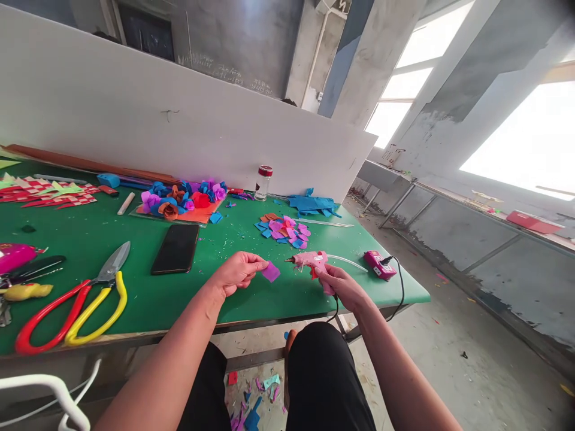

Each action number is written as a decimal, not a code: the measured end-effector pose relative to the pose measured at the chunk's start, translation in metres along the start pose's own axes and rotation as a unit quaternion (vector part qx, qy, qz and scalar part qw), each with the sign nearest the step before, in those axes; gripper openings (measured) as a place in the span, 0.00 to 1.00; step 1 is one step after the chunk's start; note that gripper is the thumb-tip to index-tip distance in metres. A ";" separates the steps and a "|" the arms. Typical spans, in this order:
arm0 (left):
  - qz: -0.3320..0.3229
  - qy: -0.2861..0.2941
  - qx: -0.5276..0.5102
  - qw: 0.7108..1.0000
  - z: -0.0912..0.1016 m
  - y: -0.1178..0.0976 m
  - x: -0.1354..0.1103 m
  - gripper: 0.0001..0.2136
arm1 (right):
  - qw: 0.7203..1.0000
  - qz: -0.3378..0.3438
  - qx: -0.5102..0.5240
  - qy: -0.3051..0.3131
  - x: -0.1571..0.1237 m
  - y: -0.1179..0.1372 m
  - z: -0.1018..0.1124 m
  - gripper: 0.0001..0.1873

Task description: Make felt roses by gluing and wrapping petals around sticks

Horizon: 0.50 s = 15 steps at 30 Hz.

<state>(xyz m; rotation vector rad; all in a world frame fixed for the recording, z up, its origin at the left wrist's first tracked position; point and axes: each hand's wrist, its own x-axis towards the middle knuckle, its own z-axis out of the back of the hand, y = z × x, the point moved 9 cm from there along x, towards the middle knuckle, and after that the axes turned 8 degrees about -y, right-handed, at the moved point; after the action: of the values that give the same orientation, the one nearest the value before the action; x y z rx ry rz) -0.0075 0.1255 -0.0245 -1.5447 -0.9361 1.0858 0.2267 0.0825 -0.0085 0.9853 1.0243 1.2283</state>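
Observation:
Pinched between the fingers of my left hand point(240, 272) is a small purple paper piece point(271, 273), held just above the green table point(251, 302). My right hand point(339, 281) is wrapped round the handle of a pink glue gun point(314, 261). Its nozzle points left toward the purple piece, with a gap between them. A clear glue stick point(348, 261) sticks out of the gun's back. Beyond both hands lies a loose pile of pink, blue and orange paper pieces point(285, 230). Finished-looking paper flowers point(184, 200) are heaped further left.
Red-and-yellow-handled scissors point(108, 278) and a black phone point(175, 248) lie to the left. A purple power socket point(380, 265) with a black cord sits at the right edge. Toward the back stand a red-lidded jar point(263, 183) and blue paper point(314, 203). A white board point(202, 131) rises behind.

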 end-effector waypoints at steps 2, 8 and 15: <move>0.004 0.012 -0.027 1.000 -0.002 -0.002 -0.002 0.17 | 0.997 0.011 -0.064 -0.042 0.008 -0.006 0.011 0.30; 0.020 0.046 -0.089 0.995 -0.007 -0.006 -0.008 0.16 | 0.936 0.096 -0.303 -0.150 0.026 -0.008 0.032 0.31; -0.008 0.040 -0.070 0.997 0.001 -0.026 -0.023 0.16 | 0.878 0.143 -0.380 -0.253 0.022 0.017 0.027 0.17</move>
<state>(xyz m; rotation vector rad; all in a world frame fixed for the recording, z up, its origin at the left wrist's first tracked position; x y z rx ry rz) -0.0164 0.1101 0.0050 -1.6795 -0.9856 0.9567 0.2499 0.1047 0.0136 0.7621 -0.0537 1.3469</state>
